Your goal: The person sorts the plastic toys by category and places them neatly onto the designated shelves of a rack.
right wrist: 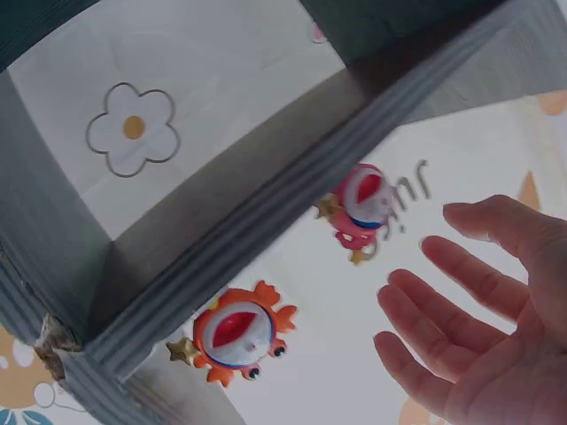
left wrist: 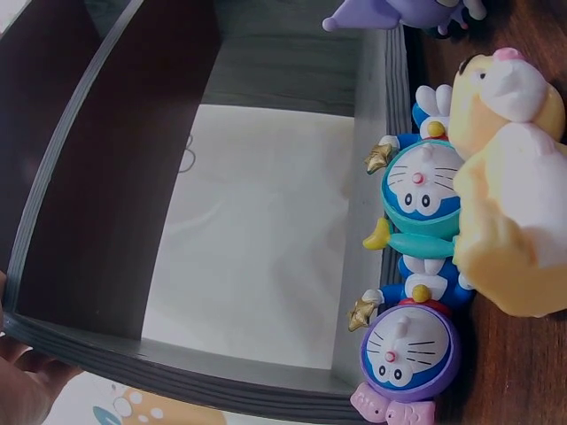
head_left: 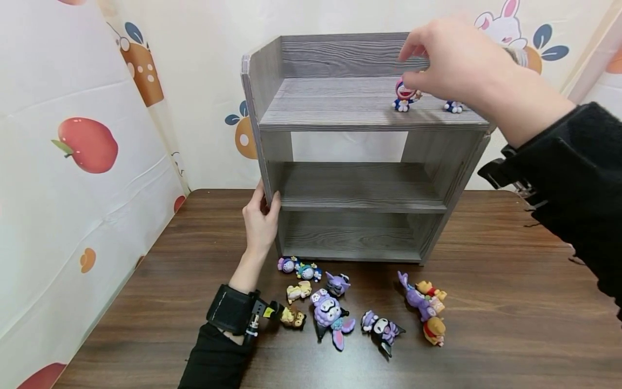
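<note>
A grey wooden shelf unit [head_left: 364,186] stands on the table. My left hand [head_left: 261,222] grips its left side panel, thumb at the front edge. On the top board stands a pink-hooded Doraemon figurine [head_left: 402,93]. My right hand [head_left: 466,70] hovers just above and beside it. In the right wrist view the fingers [right wrist: 456,341] are spread, apart from the pink figurine [right wrist: 365,204]. A second figurine [head_left: 454,107] is mostly hidden behind the right hand; an orange crab-hooded one [right wrist: 237,332] shows in the right wrist view.
Before the unit lie purple- and teal-hooded Doraemon figurines [left wrist: 409,350], a pale yellow figure [left wrist: 509,195], a brown-and-yellow one [head_left: 293,317], several purple figures [head_left: 328,310], a black-and-purple one [head_left: 382,329] and Pooh figures [head_left: 434,329]. Patterned cloth [head_left: 146,227] hangs behind and at left.
</note>
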`<state>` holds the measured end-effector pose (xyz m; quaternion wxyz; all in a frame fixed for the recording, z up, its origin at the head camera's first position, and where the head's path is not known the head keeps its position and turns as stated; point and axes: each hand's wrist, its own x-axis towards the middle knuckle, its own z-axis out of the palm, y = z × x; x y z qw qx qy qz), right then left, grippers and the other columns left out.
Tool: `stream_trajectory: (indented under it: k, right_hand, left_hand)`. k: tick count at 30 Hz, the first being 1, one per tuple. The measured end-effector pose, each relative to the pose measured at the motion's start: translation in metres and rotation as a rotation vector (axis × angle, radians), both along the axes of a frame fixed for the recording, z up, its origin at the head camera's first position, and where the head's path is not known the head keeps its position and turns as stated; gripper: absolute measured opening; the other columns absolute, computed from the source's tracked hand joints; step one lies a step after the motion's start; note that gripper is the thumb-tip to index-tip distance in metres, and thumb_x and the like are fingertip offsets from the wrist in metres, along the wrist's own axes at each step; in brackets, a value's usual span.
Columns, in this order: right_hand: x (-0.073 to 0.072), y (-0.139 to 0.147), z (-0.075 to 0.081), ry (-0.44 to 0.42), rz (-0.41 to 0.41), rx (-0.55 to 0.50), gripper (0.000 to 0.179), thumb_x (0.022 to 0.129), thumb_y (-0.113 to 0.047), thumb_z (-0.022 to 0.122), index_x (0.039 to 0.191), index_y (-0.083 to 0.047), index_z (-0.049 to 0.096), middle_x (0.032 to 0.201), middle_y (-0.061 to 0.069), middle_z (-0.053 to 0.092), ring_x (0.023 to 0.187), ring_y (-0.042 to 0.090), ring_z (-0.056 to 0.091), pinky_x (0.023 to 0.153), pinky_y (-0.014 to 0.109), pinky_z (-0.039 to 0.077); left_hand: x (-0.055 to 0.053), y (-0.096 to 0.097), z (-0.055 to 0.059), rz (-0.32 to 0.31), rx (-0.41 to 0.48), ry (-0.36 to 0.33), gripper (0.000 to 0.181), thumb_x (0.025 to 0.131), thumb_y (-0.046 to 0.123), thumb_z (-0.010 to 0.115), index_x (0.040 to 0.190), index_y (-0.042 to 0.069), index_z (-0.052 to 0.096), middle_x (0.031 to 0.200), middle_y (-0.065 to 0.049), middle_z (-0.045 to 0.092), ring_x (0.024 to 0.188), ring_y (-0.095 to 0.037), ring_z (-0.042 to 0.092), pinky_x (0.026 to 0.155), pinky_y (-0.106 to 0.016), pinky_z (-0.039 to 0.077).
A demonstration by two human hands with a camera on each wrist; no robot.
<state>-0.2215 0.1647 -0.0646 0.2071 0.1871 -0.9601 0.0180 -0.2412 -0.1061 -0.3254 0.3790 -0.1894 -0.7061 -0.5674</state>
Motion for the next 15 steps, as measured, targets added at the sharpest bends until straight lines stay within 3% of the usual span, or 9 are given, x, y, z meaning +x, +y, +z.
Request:
stream_trajectory:
  k: [7,12,15]
  right_hand:
    - [-0.006,0.032,-0.022,0.259,0.055,-0.079,0.031,0.083,-0.021,0.057,0.109,-0.004,0.060,0.099,0.014,0.057,0.092,0.029,0.048,0.074,0.041,0.036]
    - [0.028,0.031,-0.037,0.432,0.099,-0.176,0.025,0.083,-0.014,0.054,0.101,0.002,0.062,0.087,0.017,0.059,0.081,0.030,0.051,0.068,0.038,0.032]
    - [0.044,0.032,-0.050,0.562,0.146,-0.243,0.024,0.084,-0.012,0.054,0.098,0.006,0.062,0.084,0.020,0.060,0.075,0.031,0.051,0.070,0.030,0.032]
  left_hand:
    - [-0.001,-0.001,0.000,0.007,-0.007,0.017,0.041,0.086,0.002,0.052,0.127,0.002,0.047,0.114,-0.016,0.057,0.090,-0.024,0.059,0.062,-0.026,0.049]
    - [-0.001,-0.002,0.000,0.009,-0.009,0.018,0.041,0.087,0.003,0.051,0.127,0.002,0.047,0.114,-0.015,0.057,0.089,-0.023,0.059,0.061,-0.018,0.047]
    - [-0.002,-0.003,0.000,0.012,-0.008,0.010,0.041,0.086,0.003,0.052,0.127,0.002,0.047,0.114,-0.015,0.057,0.090,-0.024,0.059,0.063,-0.024,0.049]
